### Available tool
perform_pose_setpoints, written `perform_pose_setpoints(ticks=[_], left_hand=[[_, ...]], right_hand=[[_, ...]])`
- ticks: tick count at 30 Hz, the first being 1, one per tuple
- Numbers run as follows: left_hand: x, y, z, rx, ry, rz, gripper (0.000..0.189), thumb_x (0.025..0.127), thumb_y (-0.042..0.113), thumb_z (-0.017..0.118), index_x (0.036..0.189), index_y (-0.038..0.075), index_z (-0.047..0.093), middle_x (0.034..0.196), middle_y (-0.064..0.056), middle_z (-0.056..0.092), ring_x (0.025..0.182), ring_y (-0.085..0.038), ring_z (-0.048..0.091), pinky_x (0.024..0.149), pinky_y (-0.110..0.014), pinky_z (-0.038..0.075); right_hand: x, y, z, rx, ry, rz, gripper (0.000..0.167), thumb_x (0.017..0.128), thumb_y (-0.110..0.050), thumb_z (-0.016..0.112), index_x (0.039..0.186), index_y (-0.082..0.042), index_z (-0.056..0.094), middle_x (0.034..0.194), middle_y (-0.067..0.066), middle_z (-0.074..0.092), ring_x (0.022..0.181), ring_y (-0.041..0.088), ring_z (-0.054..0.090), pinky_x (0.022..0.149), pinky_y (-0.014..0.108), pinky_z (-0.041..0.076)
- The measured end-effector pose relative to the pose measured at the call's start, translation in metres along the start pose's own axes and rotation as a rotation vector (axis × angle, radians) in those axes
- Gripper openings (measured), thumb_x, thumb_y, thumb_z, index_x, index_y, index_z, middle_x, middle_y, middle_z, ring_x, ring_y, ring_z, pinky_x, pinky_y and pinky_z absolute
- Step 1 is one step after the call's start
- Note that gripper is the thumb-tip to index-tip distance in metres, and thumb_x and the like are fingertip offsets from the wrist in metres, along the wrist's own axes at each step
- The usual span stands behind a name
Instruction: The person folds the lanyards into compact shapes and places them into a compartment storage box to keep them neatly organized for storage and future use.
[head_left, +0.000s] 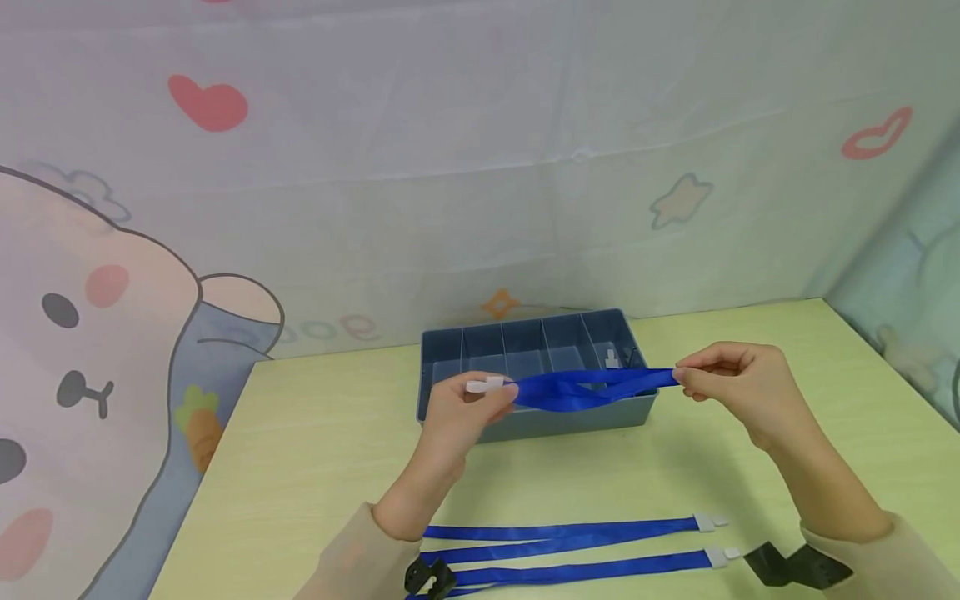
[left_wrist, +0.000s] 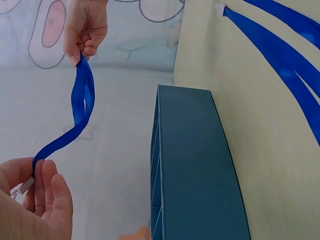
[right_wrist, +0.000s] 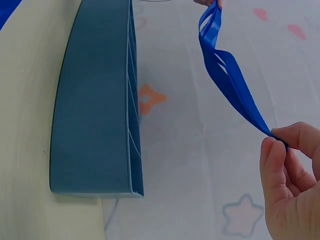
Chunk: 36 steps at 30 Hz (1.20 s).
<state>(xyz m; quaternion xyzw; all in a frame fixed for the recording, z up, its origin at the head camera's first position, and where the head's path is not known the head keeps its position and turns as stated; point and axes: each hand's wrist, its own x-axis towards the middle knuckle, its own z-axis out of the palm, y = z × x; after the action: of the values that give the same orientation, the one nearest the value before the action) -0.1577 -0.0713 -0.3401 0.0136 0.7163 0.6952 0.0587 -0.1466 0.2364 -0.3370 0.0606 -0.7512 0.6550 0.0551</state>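
A blue lanyard is stretched between my two hands above the front of a grey-blue divided box. My left hand pinches the end with the white plastic clip, between thumb and fingers. At the other end, my right hand pinches the band's fold with thumb and forefinger. The strap sags in the middle, its layers slightly parted, as the right wrist view also shows in the lanyard. Inside the box's right compartment lies a white clip with something dark beside it.
Several more blue lanyards lie side by side on the pale yellow table near its front, white clips to the right. A printed cloth hangs behind the table. Black wrist cameras sit at my sleeves.
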Motion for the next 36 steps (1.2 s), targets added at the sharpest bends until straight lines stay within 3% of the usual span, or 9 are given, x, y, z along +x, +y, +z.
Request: perform_pose_setpoints(ticks=[13, 19, 25, 36], left_hand=[[0.002, 0.002, -0.005, -0.064, 0.000, -0.026, 0.019, 0.085, 0.007, 0.067, 0.098, -0.006, 0.064, 0.086, -0.006, 0.064, 0.073, -0.015, 0.066, 0.077, -0.028, 0.054], [0.003, 0.001, 0.002, -0.102, 0.042, -0.043, 0.021, 0.084, 0.007, 0.068, 0.099, -0.007, 0.064, 0.089, -0.008, 0.064, 0.072, -0.012, 0.065, 0.077, -0.028, 0.054], [0.000, 0.004, 0.015, -0.082, 0.027, -0.023, 0.023, 0.084, 0.011, 0.070, 0.100, -0.005, 0.065, 0.093, -0.011, 0.065, 0.076, -0.016, 0.066, 0.079, -0.029, 0.053], [-0.004, 0.001, 0.037, -0.091, -0.034, 0.009, 0.021, 0.083, 0.011, 0.070, 0.098, -0.004, 0.067, 0.092, -0.010, 0.066, 0.082, -0.022, 0.067, 0.079, -0.031, 0.054]], right_hand=[[0.002, 0.003, -0.005, 0.127, 0.001, 0.027, 0.018, 0.084, 0.005, 0.064, 0.077, -0.010, 0.072, 0.073, -0.002, 0.067, 0.060, 0.012, 0.065, 0.058, 0.022, 0.054], [0.001, 0.001, 0.004, 0.030, 0.032, -0.005, 0.018, 0.083, 0.005, 0.065, 0.076, -0.011, 0.072, 0.072, -0.004, 0.067, 0.059, 0.011, 0.063, 0.057, 0.021, 0.053], [-0.002, -0.007, 0.017, -0.105, 0.058, -0.039, 0.009, 0.082, 0.001, 0.067, 0.077, -0.005, 0.071, 0.070, -0.006, 0.066, 0.057, 0.012, 0.061, 0.056, 0.023, 0.053], [-0.006, -0.015, 0.038, -0.120, 0.041, -0.063, 0.007, 0.082, 0.001, 0.067, 0.082, 0.007, 0.068, 0.067, -0.004, 0.065, 0.056, 0.015, 0.060, 0.056, 0.027, 0.052]])
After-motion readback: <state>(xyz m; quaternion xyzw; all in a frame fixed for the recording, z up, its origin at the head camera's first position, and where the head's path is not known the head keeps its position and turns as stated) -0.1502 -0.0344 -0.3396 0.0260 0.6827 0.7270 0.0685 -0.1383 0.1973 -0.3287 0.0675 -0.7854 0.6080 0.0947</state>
